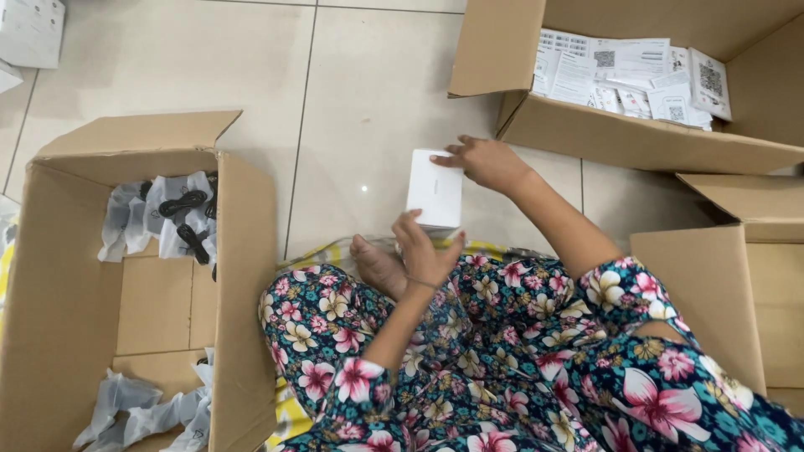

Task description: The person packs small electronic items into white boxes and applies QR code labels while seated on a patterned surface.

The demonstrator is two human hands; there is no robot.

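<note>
Pale tiled floor [368,92], grey joints. At centre frame, a small white box [434,189] is gripped by both hands: left hand [425,251] clasps its lower end, right hand [483,162] its upper right corner. Cardboard box [243,276] of bagged black cables, left; carton [603,134] of leaflets, upper right.

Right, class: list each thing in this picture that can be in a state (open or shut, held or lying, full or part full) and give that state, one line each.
small white box: shut, held between both hands above the floor
left hand: gripping the box's near end
right hand: gripping its far end
left cardboard box: flaps open, part full of bagged black cables
upper right cardboard box: open, holding white printed leaflets
right cardboard box: open, contents hidden
</note>
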